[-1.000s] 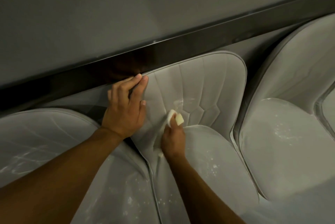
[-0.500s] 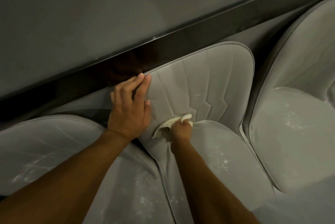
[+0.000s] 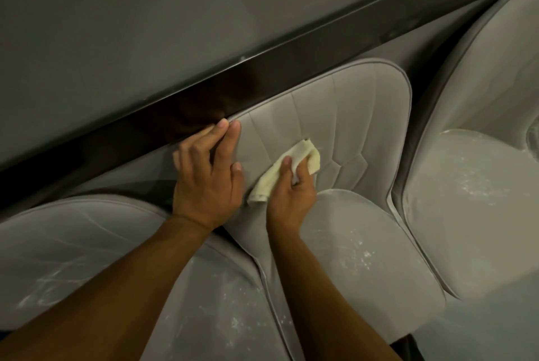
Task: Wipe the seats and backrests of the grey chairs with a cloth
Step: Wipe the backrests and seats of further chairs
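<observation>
Three grey upholstered chairs stand side by side against a wall. The middle chair's backrest [image 3: 344, 115] has stitched panels, and its seat [image 3: 364, 249] carries white dust specks. My right hand [image 3: 291, 200] grips a pale yellow cloth [image 3: 294, 168] and presses it against the lower middle of that backrest. My left hand [image 3: 208, 176] lies flat on the backrest's left edge, fingers straight, fingertips at its upper left corner.
The left chair [image 3: 73, 244] and the right chair [image 3: 472, 200] both show white dust smears on their seats. A dark glossy rail [image 3: 291, 65] runs diagonally along the grey wall [image 3: 145, 25] right behind the backrests.
My right hand has moved the cloth up from the crease between seat and backrest onto the backrest, and more of the cloth shows. My left hand has stayed on the backrest's left edge.
</observation>
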Available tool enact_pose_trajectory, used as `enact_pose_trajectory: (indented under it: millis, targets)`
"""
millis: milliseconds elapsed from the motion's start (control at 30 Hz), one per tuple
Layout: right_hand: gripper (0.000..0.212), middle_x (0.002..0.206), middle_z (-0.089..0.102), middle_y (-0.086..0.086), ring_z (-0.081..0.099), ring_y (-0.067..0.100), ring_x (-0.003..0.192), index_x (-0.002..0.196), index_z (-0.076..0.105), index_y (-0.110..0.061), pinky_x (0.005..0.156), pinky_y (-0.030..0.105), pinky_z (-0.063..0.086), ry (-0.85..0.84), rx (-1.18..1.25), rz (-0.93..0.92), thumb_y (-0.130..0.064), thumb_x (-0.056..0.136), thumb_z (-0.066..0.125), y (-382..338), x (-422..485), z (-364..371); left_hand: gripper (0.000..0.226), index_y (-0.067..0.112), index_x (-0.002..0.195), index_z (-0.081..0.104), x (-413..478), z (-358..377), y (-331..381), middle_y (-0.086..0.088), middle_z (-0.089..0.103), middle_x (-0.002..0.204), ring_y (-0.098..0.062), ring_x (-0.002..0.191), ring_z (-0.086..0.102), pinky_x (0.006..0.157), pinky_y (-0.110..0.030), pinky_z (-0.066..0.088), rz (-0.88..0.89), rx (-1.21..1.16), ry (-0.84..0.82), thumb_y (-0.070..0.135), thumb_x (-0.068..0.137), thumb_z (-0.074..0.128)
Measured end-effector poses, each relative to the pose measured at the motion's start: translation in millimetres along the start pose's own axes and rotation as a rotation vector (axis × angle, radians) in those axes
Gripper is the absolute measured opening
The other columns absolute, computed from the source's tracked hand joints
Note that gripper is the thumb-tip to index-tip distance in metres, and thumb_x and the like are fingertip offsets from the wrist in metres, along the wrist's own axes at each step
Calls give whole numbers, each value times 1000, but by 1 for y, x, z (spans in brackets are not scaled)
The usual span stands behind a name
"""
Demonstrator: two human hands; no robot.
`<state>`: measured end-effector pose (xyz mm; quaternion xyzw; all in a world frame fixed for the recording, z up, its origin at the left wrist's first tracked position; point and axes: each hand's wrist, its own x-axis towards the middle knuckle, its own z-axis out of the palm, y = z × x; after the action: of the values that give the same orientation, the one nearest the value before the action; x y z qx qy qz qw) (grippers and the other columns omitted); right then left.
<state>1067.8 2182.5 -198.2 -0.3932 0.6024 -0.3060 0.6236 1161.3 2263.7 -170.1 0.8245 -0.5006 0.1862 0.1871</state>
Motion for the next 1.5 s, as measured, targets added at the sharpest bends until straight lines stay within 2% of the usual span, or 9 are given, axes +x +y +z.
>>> enact_pose_trajectory:
  millis: [133, 300, 567, 833, 1033, 1133, 1233, 1400, 1500]
  targets:
    - [34, 90, 66, 6, 61, 13, 82, 103, 69, -7, 84, 26, 50, 115, -149, 47, -38, 100, 55, 22, 18, 4, 59, 11, 151, 33, 1, 2, -3, -10, 32, 147, -34, 123, 42, 94, -48, 38, 13, 9, 7, 21, 95, 49]
    - [37, 128, 60, 16, 54, 34, 120, 130, 60, -4, 96, 26, 35, 119, -260, 268, -26, 104, 46, 19, 34, -1, 56, 9, 149, 37, 1, -5, -3, -12, 32, 148, -35, 123, 40, 95, -50, 39, 14, 2, -29, 21, 96, 49]
    - [40, 111, 64, 5, 61, 14, 96, 134, 57, -10, 72, 3, 42, 109, -77, -84, -34, 103, 48, -31, 19, -2, 67, 6, 151, 39, 6, -31, 8, -18, 29, 149, -39, 128, 38, 98, -55, 35, 34, 36, -200, 21, 90, 62]
    - [37, 128, 61, 17, 55, 33, 119, 129, 58, 1, 89, 23, 36, -117, -396, 336, -21, 102, 47, 38, 52, -25, 43, 15, 124, 65, 37, -44, 2, -19, 50, 138, -41, 100, 53, 91, -53, 33, 288, 213, -254, 21, 82, 63]
    - [32, 106, 64, 9, 60, 26, 103, 120, 63, -2, 94, 33, 47, 33, -141, 175, -25, 103, 47, 0, 42, -23, 32, 12, 109, 70, 39, -54, 14, -18, 55, 129, -40, 100, 52, 87, -51, 33, 167, 195, -244, 19, 78, 64]
    - [39, 115, 62, 1, 58, 11, 101, 137, 56, -13, 82, 15, 48, 74, 8, 83, -32, 104, 47, -38, 36, -18, 33, 12, 107, 70, 32, -57, 42, -17, 55, 124, -37, 99, 48, 83, -49, 34, 64, 116, -201, 17, 75, 67]
    - [45, 122, 61, -3, 59, 9, 107, 144, 50, -19, 77, 2, 46, 104, 88, -47, -36, 103, 48, -58, 41, -14, 37, 17, 118, 63, 49, -46, 57, -17, 55, 128, -38, 107, 51, 88, -50, 36, 326, 52, -266, 20, 81, 65]
    - [39, 106, 66, 9, 64, 18, 96, 130, 59, -12, 87, 31, 54, 190, 18, -42, -37, 103, 45, -24, 57, -9, 63, 19, 145, 47, 135, -14, 71, -22, 28, 161, -40, 152, 18, 123, -49, 11, 703, 226, -435, 35, 86, 60]
    - [35, 109, 68, 13, 64, 22, 100, 126, 62, -7, 91, 29, 48, 229, -73, 79, -28, 104, 45, -7, 69, -13, 62, 23, 151, 42, 165, 2, 81, -23, 15, 166, -41, 155, 5, 125, -50, 4, 904, 344, -514, 37, 91, 50]
